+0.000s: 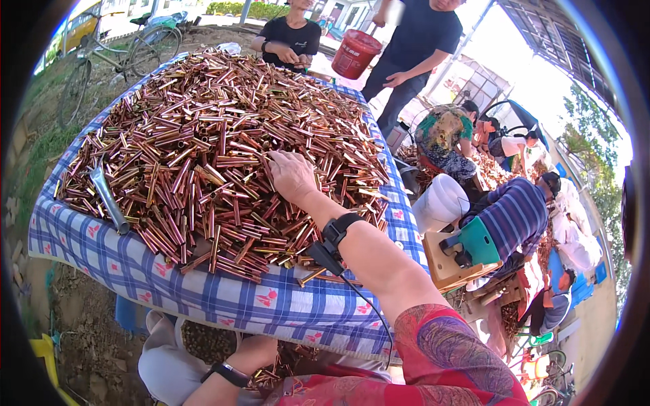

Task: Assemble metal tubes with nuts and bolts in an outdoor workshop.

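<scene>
A large heap of thin copper-coloured metal tubes (196,149) covers a table draped with a blue-and-white checked cloth (230,298). My right hand (292,177) rests on the heap right of its middle, fingers spread over the tubes and their tips partly lost among them. Low down in front of the table is my left hand (258,353), its fingers hidden from view. Beside it, on my lap, a round container (210,340) is packed with upright tubes seen end-on. More loose tubes (288,362) lie just right of the left hand.
A flat silver metal piece (109,196) lies on the heap's left side. Across the table stand two people, one with a red bucket (356,54). At right are a white bucket (440,201), a green-and-tan device (467,250) and several seated people. A bicycle (118,57) stands back left.
</scene>
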Available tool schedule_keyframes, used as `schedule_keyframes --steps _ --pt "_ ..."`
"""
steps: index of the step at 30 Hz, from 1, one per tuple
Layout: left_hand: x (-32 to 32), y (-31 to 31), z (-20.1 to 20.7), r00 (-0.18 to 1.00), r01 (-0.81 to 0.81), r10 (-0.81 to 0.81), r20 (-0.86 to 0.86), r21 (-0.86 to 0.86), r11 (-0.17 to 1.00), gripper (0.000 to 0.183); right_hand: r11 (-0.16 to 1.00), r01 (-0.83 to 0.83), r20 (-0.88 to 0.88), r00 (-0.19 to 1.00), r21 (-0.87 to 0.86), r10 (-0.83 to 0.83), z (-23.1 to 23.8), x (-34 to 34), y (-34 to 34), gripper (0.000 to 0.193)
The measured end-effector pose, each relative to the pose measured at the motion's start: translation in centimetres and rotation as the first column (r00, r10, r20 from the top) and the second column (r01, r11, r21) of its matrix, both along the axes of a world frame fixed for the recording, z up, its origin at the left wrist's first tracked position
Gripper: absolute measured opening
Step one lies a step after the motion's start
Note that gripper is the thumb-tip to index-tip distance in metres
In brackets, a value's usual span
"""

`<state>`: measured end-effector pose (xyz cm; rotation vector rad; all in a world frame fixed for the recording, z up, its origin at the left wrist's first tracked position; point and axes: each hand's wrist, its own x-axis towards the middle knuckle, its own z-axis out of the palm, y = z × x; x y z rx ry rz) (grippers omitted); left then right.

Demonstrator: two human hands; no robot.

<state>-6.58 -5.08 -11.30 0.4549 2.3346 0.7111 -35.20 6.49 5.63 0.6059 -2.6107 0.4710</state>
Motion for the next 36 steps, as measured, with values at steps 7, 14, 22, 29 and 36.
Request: schedule_keyframes --steps 7,14,22,29,36 --pt "0.4 -0.2 0.4 0.997 -0.002 0.003 -0.072 0.016 1.0 0.044 1.0 -0.008 -0.021 1.0 0.007 0.008 -0.3 -0.2 -0.3 0.035" --pt "0.8 0.1 -2.5 0.983 0.0 0.013 -0.181 0.074 0.997 0.025 0.989 -0.068 0.016 0.998 0.133 0.067 -0.4 -2.2 0.8 0.039" --pt "0.9 0.1 -3.3 0.974 -0.07 0.097 -0.206 0.137 0.988 0.027 0.994 -0.1 -0.059 0.994 -0.053 0.097 1.2 -3.3 -2.1 0.043" --pt "1.0 0.2 -2.6 0.983 -0.055 0.064 -0.174 0.056 0.997 0.03 0.988 -0.14 0.319 0.941 0.07 0.111 2.1 -4.3 -2.7 0.044" --pt "0.8 0.3 -2.1 0.968 -0.092 0.114 -0.224 0.108 0.99 0.029 0.998 -0.048 0.238 0.971 0.036 0.038 2.1 -4.3 -3.2 0.052"
